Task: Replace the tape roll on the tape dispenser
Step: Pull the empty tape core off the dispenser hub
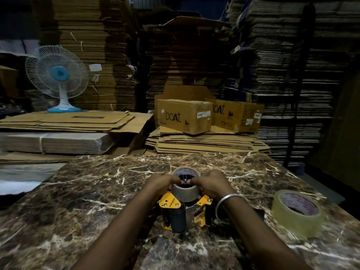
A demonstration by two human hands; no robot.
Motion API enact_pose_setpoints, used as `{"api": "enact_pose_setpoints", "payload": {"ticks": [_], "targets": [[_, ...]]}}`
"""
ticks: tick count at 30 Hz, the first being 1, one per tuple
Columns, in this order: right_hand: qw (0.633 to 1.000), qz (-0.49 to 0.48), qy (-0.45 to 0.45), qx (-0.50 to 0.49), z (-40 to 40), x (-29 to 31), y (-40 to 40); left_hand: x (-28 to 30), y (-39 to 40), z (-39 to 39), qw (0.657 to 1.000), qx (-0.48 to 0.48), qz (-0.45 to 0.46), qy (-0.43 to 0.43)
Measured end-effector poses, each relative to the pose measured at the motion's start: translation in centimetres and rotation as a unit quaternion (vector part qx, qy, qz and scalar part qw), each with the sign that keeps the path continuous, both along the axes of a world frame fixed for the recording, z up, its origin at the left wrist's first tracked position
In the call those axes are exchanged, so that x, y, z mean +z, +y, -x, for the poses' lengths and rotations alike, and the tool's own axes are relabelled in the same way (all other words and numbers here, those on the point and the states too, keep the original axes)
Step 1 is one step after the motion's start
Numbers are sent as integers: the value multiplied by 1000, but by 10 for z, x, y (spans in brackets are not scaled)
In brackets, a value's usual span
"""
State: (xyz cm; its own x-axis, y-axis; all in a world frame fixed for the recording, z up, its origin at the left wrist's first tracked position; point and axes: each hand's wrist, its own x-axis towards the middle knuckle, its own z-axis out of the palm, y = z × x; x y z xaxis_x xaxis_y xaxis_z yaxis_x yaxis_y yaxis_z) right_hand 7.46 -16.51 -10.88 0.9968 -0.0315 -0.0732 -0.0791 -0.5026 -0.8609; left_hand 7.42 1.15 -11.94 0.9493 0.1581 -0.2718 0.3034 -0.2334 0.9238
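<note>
A yellow and black tape dispenser (181, 213) lies on the brown marble table (97, 191), its black roller end toward me. A thin clear tape roll (186, 190) sits on the dispenser's hub at the far end. My left hand (163, 183) grips the roll's left side and my right hand (212, 185) grips its right side, with the thumbs reaching over the core's rim. A silver bangle circles my right wrist. A second, fuller clear tape roll (297, 212) lies on the table to the right, apart from both hands.
Behind the table are flat cardboard stacks (204, 143) carrying two "boat" cartons (184, 115). A blue and white table fan (58, 76) stands on cardboard sheets at the left. Tall walls of stacked cardboard fill the dim background.
</note>
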Motion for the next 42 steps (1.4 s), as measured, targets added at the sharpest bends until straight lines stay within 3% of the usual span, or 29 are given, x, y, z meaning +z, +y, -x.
{"api": "enact_pose_setpoints", "payload": {"ticks": [9, 34, 42], "targets": [[999, -3, 34, 10, -3, 5, 2, 5, -5, -4, 1000, -17, -17, -6], [990, 116, -75, -30, 13, 8, 4, 13, -15, 15, 997, 37, -8, -61], [993, 108, -50, 3, 13, 12, 4, 14, -14, 17, 998, 43, -21, -51]]}}
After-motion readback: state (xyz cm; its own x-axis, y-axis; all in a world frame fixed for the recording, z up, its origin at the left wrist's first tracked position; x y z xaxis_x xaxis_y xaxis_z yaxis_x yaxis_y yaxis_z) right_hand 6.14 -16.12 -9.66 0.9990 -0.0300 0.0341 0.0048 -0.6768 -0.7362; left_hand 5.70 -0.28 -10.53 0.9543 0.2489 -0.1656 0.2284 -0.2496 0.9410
